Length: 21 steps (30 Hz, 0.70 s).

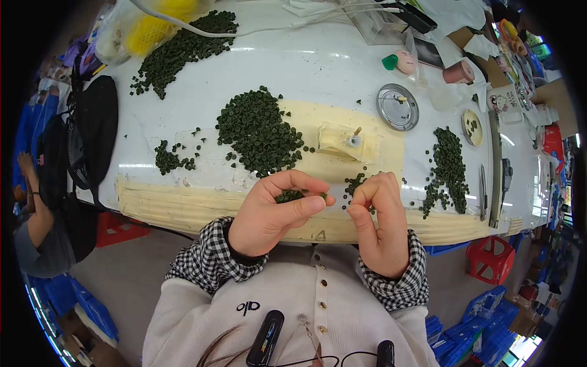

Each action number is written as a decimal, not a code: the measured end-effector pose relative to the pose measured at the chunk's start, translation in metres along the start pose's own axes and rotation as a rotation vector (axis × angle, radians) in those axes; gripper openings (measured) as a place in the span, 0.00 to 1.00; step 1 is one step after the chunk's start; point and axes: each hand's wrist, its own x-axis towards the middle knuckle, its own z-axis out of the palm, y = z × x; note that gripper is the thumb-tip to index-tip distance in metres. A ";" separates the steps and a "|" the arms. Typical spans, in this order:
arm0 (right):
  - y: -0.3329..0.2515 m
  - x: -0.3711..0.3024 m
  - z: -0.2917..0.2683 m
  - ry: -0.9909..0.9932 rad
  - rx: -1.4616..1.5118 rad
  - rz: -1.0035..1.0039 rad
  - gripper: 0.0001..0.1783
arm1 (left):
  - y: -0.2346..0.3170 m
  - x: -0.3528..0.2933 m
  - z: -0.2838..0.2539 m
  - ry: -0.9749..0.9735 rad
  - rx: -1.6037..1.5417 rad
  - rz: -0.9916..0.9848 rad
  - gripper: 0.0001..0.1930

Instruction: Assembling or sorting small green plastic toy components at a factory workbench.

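My left hand (273,214) is curled, palm up, around several small dark green ring-shaped pieces (289,196). Its thumb and forefinger meet at the tips beside one more of them. To its right, my right hand (382,223) has its fingers bent in toward the thumb; whatever sits between the tips is too small to make out. Just beyond both hands stands a tape-wrapped block (347,142) with a short metal post rising from it. A large pile of the same green pieces (257,131) lies to its left, and a few loose ones (354,183) rest near my right fingertips.
More green pieces lie in a far-left pile (183,49) and a right-hand pile (449,168). A round metal lid (397,107), a small dish (471,127) and a thread spool (458,72) stand at right. A white cable (244,33) crosses the far side; a black bag (98,131) hangs left.
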 end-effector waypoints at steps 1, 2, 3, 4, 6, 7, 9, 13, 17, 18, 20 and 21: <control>-0.004 0.002 0.001 0.020 0.101 0.027 0.05 | -0.002 0.001 -0.001 -0.010 0.012 0.007 0.12; -0.004 0.005 0.004 0.029 0.132 0.004 0.04 | -0.003 0.002 0.000 -0.023 0.013 0.025 0.11; -0.005 0.006 0.007 0.038 0.171 0.024 0.04 | -0.004 0.003 0.000 -0.040 0.013 0.043 0.11; -0.005 0.007 0.010 0.047 0.210 0.044 0.04 | -0.004 0.003 0.000 -0.056 0.013 0.061 0.11; -0.003 0.009 0.015 0.063 0.233 0.049 0.04 | -0.005 0.003 0.001 -0.045 0.018 0.080 0.09; -0.002 0.010 0.016 0.068 0.225 0.054 0.04 | -0.005 0.003 0.001 -0.036 0.020 0.089 0.09; -0.002 0.011 0.018 0.076 0.208 0.065 0.04 | -0.004 0.004 0.000 -0.041 0.017 0.096 0.08; -0.003 0.013 0.019 0.082 0.155 0.055 0.05 | -0.002 0.002 -0.001 -0.018 0.074 0.109 0.08; -0.006 0.011 0.021 0.093 0.183 0.086 0.05 | -0.003 0.002 0.002 0.008 0.264 0.210 0.08; -0.005 0.010 0.021 0.095 0.214 0.100 0.05 | 0.001 0.002 0.003 -0.013 0.288 0.216 0.08; -0.002 0.007 0.025 0.099 0.420 0.161 0.06 | 0.002 0.000 0.000 -0.034 0.282 0.141 0.08; -0.001 0.005 0.024 0.104 0.516 0.196 0.06 | 0.003 -0.001 0.000 -0.044 0.239 0.098 0.09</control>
